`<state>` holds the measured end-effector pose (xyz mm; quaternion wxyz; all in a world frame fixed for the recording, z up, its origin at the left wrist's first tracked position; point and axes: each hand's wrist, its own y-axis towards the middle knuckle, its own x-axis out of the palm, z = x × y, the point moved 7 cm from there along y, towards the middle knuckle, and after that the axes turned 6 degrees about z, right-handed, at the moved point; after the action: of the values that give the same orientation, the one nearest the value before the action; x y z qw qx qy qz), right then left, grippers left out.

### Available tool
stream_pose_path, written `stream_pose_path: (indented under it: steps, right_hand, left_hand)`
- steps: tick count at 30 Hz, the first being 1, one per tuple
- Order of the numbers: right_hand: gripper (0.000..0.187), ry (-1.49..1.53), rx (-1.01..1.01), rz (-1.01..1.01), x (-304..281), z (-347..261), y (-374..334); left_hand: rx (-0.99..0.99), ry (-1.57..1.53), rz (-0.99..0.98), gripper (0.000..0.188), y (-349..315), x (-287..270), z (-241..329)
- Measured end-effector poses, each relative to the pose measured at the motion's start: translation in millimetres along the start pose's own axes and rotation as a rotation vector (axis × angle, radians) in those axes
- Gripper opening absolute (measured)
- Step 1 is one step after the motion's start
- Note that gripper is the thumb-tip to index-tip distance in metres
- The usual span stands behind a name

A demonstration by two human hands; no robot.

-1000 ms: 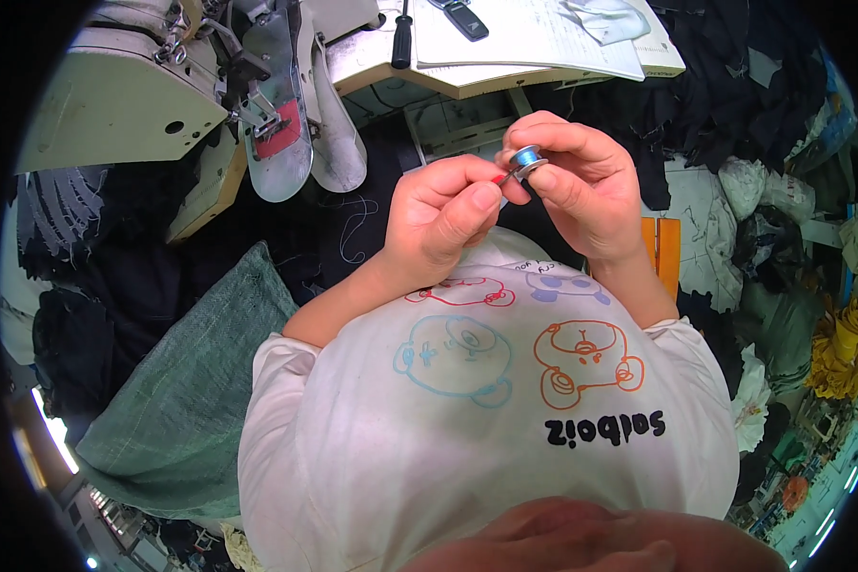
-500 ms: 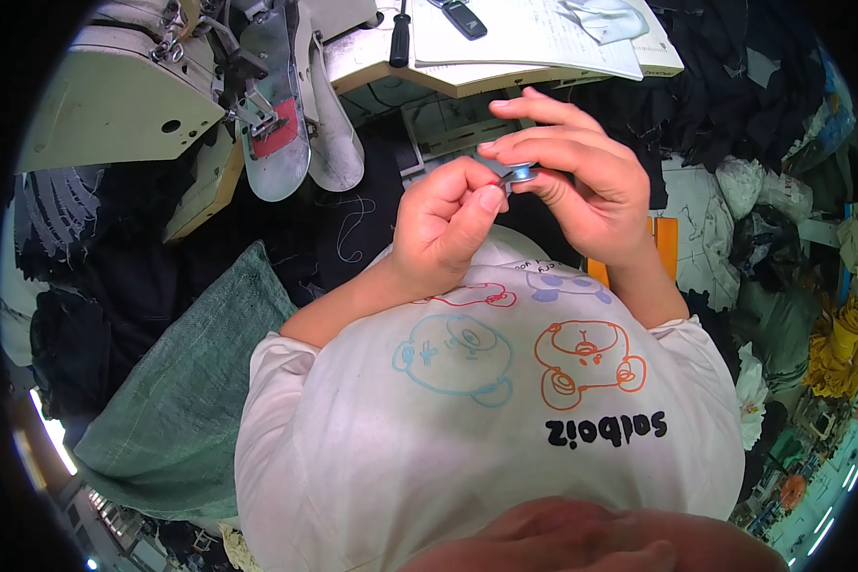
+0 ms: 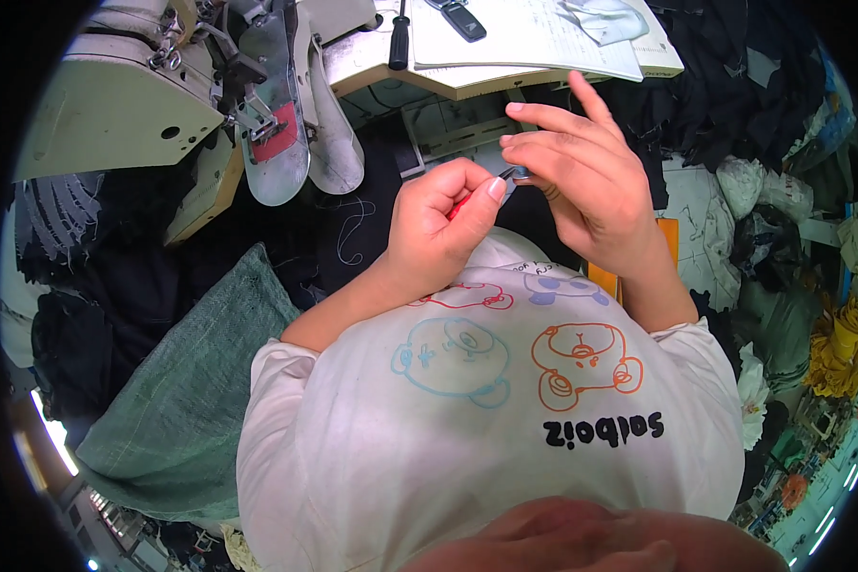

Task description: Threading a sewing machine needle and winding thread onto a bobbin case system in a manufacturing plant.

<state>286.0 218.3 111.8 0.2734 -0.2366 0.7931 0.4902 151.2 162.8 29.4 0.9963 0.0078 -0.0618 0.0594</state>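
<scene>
In front of my chest my two hands come close together. My left hand (image 3: 437,217) is closed around a small red-handled tool (image 3: 459,206), whose thin metal tip points toward my right hand; its exact kind is hidden by the fingers. Between thumb and fingers my right hand (image 3: 599,186) pinches a small metal bobbin (image 3: 521,173) with blue thread on it. The tool's tip reaches the bobbin, though I cannot tell whether they touch. My right hand's other fingers are raised and spread.
An industrial sewing machine (image 3: 124,110) stands at the upper left. On the white table (image 3: 377,69) are a black-handled screwdriver (image 3: 399,43), a black key fob (image 3: 462,21) and papers (image 3: 534,43). A green woven sack (image 3: 186,391) lies left, dark cloth (image 3: 734,105) at the upper right.
My right hand has tilted and shifted slightly right, with its fingers fanned wider. The bobbin is more covered now, and the tool's red handle has come into sight in my left hand.
</scene>
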Motion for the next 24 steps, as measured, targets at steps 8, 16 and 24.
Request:
stream_pose_path:
  steps: [8,16,24]
  right_hand:
    - [0.018,0.531,0.202,0.162,19,10,-10]
    - [0.026,-0.025,0.007,0.015,2,-7,-3]
    - [0.02,0.137,0.068,0.049,5,2,-7]
  left_hand:
    - [0.065,-0.148,-0.024,0.02,-6,3,2]
    - [-0.042,0.059,-0.016,0.024,1,1,-3]
    - [0.042,0.156,-0.023,0.024,0,3,0]
